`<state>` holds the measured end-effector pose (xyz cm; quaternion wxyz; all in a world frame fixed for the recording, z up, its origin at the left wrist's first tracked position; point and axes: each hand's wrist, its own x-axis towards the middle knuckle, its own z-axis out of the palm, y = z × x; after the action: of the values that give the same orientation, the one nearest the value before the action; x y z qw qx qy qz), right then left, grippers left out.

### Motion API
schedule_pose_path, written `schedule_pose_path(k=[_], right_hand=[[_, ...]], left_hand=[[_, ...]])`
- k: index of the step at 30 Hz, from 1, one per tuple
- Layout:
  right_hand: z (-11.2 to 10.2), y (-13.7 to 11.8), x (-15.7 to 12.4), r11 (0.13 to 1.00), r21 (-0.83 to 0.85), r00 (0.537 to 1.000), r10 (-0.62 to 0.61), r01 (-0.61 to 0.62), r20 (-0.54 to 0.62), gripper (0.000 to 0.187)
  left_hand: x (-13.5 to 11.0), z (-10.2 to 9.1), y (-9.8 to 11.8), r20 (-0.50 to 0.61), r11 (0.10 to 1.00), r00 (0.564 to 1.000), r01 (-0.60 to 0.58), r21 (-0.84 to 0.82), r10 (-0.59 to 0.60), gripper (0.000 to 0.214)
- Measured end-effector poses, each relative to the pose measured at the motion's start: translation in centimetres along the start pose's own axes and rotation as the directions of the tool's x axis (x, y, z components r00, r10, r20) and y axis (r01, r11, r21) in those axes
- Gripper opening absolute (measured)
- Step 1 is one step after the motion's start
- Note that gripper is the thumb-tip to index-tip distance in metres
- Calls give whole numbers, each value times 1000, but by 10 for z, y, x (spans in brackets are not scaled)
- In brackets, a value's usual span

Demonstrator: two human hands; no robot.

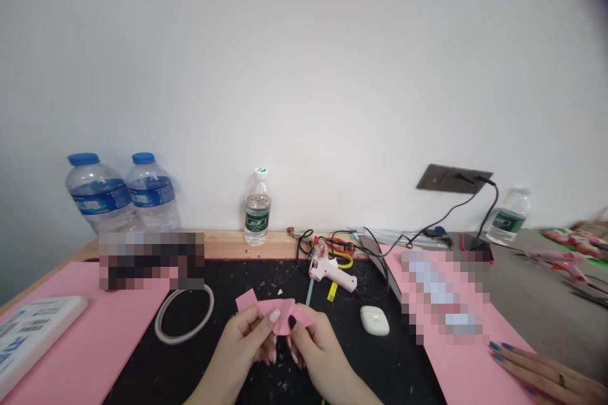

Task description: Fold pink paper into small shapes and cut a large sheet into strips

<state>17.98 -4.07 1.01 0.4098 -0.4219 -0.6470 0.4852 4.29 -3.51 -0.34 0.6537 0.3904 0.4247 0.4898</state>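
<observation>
Both my hands meet low in the middle of the view over a black mat [209, 360]. My left hand [244, 345] and my right hand [316, 348] pinch a small folded piece of pink paper [273, 310] between thumbs and fingers. A pink glue gun [330, 272] lies just behind the paper, its nozzle pointing toward my hands. A white earbud case [374, 320] rests to the right of my right hand. A clear tape ring [185, 313] lies to the left of my left hand.
Pink sheets [95, 348] flank the mat on both sides. Two large water bottles [123, 196], a small bottle [257, 207] and another bottle [510, 215] stand by the wall. Cables run to a wall socket [453, 179]. Another person's hand [536, 370] rests on the right pink sheet.
</observation>
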Motion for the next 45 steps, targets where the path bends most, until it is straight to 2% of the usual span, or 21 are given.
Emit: schedule_pose_path(k=[4,8,13,16,19,23,26,34,36,39,45], right_hand=[[1,-1,-1,1000,-5,1000,11,-11,22,31],[4,2,0,997,-80,1000,19,-20,-18,34],[9,3,1,956,-278,988,-123,93,-92,28],[14,1,0,932,-347,979,-161,107,-129,26],[18,-1,-1,929,-359,975,-156,89,-161,22],[22,-3,-2,949,-301,979,-146,97,-144,17],[24,-3,-3,957,-272,978,-144,99,-150,18],[30,6,-2,917,-340,942,-280,206,-185,18],[31,6,-2,919,-336,942,-279,206,-188,18],[29,4,-1,938,-294,955,-242,185,-170,18],[24,2,3,955,-265,972,-179,135,-150,21]], left_hand=[[-5,2,-1,35,983,994,-103,151,99,34],[-10,4,-1,62,952,989,-149,267,138,35],[-12,5,-2,45,930,987,-160,330,153,36],[-11,4,-5,22,922,988,-151,356,154,34],[-11,5,-8,-3,923,988,-142,358,153,34],[-14,10,-7,-43,933,988,-127,337,150,33],[-16,12,-6,-113,953,985,-95,287,132,36],[-16,5,-17,-222,959,958,-123,254,181,38],[-17,6,-15,-206,969,967,-104,223,151,40],[-16,11,-6,-124,985,988,-68,157,88,41],[-12,13,6,-91,976,983,-145,160,161,30]])
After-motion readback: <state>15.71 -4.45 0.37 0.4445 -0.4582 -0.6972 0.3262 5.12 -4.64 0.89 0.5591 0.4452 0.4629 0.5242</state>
